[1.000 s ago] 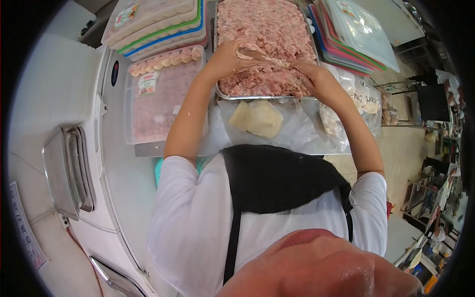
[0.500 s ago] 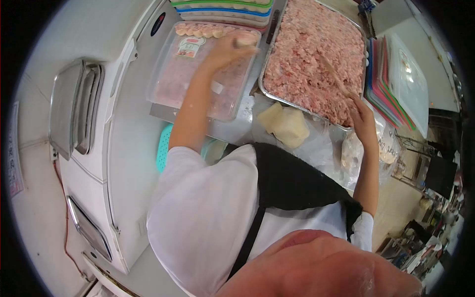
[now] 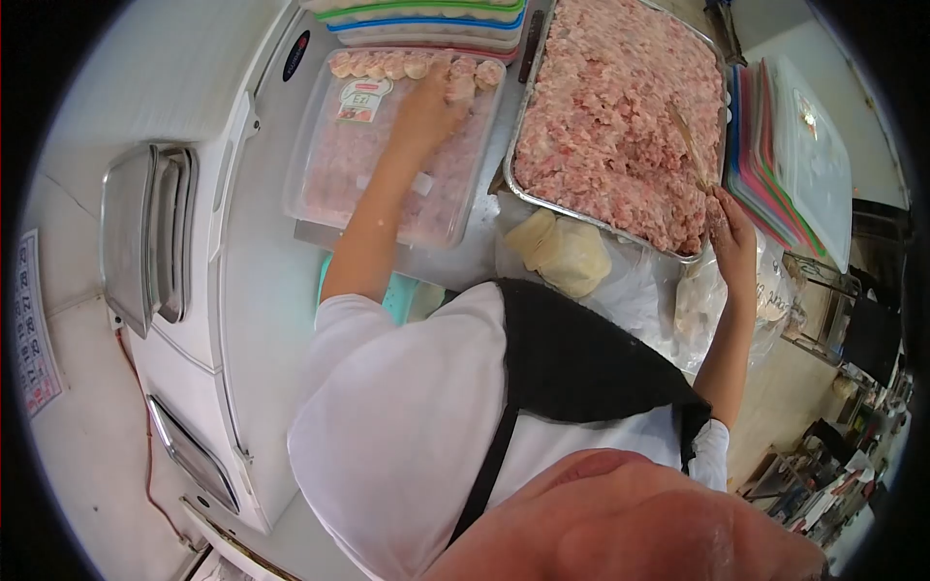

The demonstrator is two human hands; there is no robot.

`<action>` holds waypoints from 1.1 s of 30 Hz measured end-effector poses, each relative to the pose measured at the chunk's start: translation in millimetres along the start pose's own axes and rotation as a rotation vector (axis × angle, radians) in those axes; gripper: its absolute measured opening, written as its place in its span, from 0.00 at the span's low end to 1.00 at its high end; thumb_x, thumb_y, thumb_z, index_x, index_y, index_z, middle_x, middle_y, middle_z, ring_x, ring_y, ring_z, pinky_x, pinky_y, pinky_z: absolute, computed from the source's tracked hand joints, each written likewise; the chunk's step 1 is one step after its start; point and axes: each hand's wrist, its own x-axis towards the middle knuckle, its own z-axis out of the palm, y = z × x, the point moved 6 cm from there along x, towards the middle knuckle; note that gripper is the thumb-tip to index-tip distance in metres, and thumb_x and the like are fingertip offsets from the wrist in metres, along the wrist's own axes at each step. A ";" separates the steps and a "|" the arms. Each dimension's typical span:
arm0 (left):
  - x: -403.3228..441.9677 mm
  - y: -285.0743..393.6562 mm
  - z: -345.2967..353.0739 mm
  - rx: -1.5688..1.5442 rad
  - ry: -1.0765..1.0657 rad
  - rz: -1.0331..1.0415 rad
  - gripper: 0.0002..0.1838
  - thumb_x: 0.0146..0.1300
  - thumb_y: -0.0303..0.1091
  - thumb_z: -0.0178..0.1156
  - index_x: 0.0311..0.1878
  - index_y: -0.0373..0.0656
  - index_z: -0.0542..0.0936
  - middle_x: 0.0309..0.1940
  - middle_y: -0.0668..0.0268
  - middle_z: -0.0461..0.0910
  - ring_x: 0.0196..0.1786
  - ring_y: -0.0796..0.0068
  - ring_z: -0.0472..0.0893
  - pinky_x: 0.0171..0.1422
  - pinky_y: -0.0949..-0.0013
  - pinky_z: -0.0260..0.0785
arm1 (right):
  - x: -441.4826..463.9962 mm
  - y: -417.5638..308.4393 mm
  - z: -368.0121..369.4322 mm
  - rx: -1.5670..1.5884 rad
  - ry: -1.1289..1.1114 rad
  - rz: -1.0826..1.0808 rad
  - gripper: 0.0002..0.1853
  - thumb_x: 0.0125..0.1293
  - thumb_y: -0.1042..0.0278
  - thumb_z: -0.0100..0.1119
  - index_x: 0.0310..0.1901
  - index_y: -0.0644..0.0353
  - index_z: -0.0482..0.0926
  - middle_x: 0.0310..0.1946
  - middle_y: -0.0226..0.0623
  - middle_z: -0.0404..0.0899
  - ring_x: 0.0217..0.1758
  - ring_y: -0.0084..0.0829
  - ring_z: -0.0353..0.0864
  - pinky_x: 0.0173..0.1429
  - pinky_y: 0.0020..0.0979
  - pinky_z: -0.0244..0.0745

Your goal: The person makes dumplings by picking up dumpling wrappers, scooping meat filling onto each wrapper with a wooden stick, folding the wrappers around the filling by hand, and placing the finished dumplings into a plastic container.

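Observation:
My left hand (image 3: 433,105) is over the lidded plastic container (image 3: 320,184), its fingers closed around a small filled dumpling (image 3: 460,87). A row of similar dumplings (image 3: 392,65) lies along the far edge of the lid. My right hand (image 3: 728,230) grips a thin, flat wooden stick (image 3: 690,145) at the near right corner of a metal tray (image 3: 572,207). The stick's far end rests in the pinkish minced meat (image 3: 610,107) filling the tray. Between my arms, a stack of pale dough wrappers (image 3: 572,257) lies on clear plastic.
Stacked containers with coloured rims (image 3: 426,29) stand beyond the lid. Several coloured lids (image 3: 799,145) lean right of the tray. A plastic bag with writing (image 3: 722,300) sits by my right forearm. A turquoise perforated basket (image 3: 399,295) is under my left arm.
My left hand has moved slightly left and down at the dumpling row. My right hand has shifted right and down, taking the stick closer to the tray's right side. The view has tilted slightly.

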 end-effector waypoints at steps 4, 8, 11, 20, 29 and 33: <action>6.9 8.0 33.1 0.026 -0.141 0.048 0.38 0.53 0.32 0.63 0.68 0.50 0.59 0.55 0.47 0.73 0.55 0.45 0.73 0.57 0.54 0.68 | -4.0 -9.2 3.7 0.066 -0.038 0.034 0.18 0.68 0.69 0.49 0.56 0.69 0.73 0.54 0.45 0.77 0.57 0.31 0.74 0.62 0.29 0.64; 8.2 8.1 40.3 0.022 -0.148 0.101 0.36 0.55 0.30 0.62 0.68 0.50 0.60 0.59 0.48 0.69 0.60 0.47 0.70 0.62 0.54 0.65 | -6.9 1.0 10.2 -0.082 -0.059 -0.029 0.17 0.67 0.68 0.48 0.54 0.66 0.74 0.49 0.49 0.78 0.54 0.38 0.77 0.58 0.31 0.68; 7.6 -2.2 55.3 0.061 -0.077 0.273 0.35 0.56 0.29 0.60 0.67 0.50 0.61 0.61 0.50 0.68 0.60 0.48 0.69 0.62 0.55 0.65 | 0.9 -22.0 -2.6 -0.671 -0.107 -0.112 0.14 0.64 0.65 0.50 0.48 0.59 0.77 0.40 0.48 0.80 0.45 0.46 0.79 0.48 0.39 0.73; -5.7 13.0 30.5 0.060 0.018 0.425 0.24 0.58 0.27 0.56 0.60 0.41 0.68 0.56 0.49 0.71 0.55 0.47 0.72 0.59 0.54 0.66 | 25.4 -32.0 17.6 -1.238 0.036 -0.487 0.05 0.51 0.71 0.53 0.24 0.57 0.79 0.23 0.38 0.79 0.29 0.39 0.82 0.30 0.38 0.76; -135.8 78.3 66.9 -0.146 -0.515 0.425 0.14 0.58 0.36 0.60 0.44 0.40 0.78 0.42 0.53 0.77 0.50 0.53 0.75 0.54 0.56 0.67 | 14.9 -59.4 4.4 -1.335 0.011 -0.396 0.07 0.54 0.68 0.52 0.24 0.55 0.80 0.24 0.37 0.80 0.30 0.38 0.83 0.30 0.40 0.77; -163.8 69.7 96.6 -0.104 -0.381 0.530 0.13 0.56 0.37 0.61 0.42 0.40 0.79 0.41 0.54 0.78 0.49 0.54 0.75 0.56 0.57 0.67 | 38.4 -34.3 30.8 -1.183 0.007 -0.430 0.08 0.54 0.68 0.51 0.25 0.56 0.80 0.26 0.40 0.81 0.32 0.40 0.83 0.32 0.41 0.78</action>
